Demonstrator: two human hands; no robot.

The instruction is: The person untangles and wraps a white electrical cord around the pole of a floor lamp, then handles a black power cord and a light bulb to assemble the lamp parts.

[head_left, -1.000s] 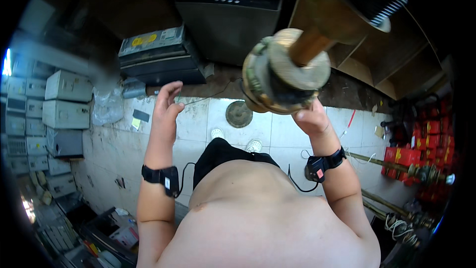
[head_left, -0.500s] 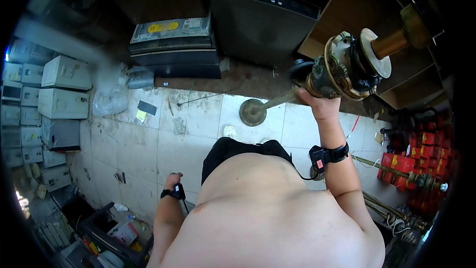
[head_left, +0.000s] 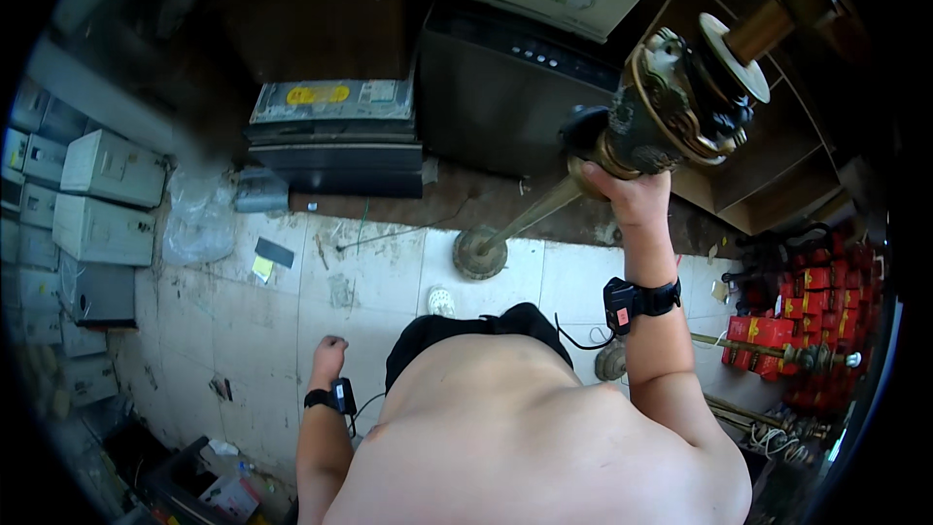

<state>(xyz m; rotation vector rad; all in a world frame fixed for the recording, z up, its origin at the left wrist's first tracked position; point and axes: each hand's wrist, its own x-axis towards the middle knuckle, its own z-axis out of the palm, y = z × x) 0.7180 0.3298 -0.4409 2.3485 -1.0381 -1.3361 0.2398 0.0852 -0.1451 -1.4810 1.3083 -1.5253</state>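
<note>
Right hand grasps the tilted stand just under its ornate section, seen at the black machine's right, round base on floor before the machine; left hand well apart, to the machine's near left, cannot tell if released or clenched.

The head camera looks steeply down from above the person's bare torso, very near it, and faces forward — its wide fisheye circle takes in the left hand, the right hand and the tiled floor farther below, straight edges bending toward the dark rim.
</note>
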